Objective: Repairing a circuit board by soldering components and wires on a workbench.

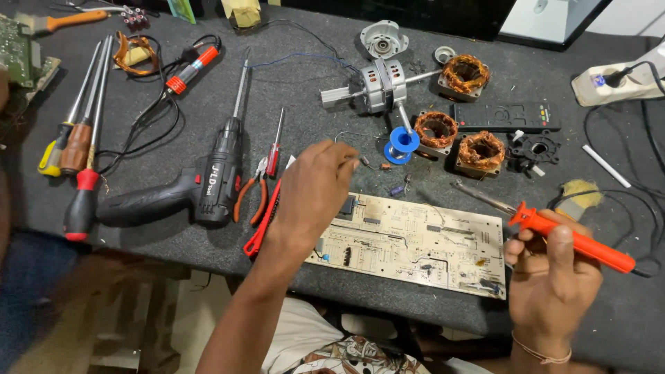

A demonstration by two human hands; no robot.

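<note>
Two hands up over the circuit board (pixel 415 242), which lies flat at lower centre of the frame, near the table's front edge. Your right hand (pixel 551 277), lower right, is closed in a fist round the orange handle of the soldering iron (pixel 547 225), tip pointing up-left, raised clear of the board. Your left hand (pixel 315 187), mid-frame, has fingers pinched on a thin wire (pixel 350 136), prob. solder, running toward the blue spool (pixel 402 144) just above the board.

Risks, as I judge them: the iron's tip hangs w/ nothing under it but board and your left forearm's reach, so a slip could burn skin or scorch a trace. Its cord (pixel 648 228) trails off at the right edge; a snag there would jerk the tip. The board sits loose, not clamped, so a push could slide it off the front edge. The spool stands next to the motor (pixel 377 83), and a hard tug on the wire could drag it over.

Surface: dark felt-like table top (pixel 291 62), crowded. Cordless drill (pixel 201 187), pliers (pixel 251 197) and screwdrivers (pixel 80 145) at left; three copper-wound coils (pixel 460 114) and a remote (pixel 504 116) upper right; power strip (pixel 616 83) at far right. Room barely shows.
</note>
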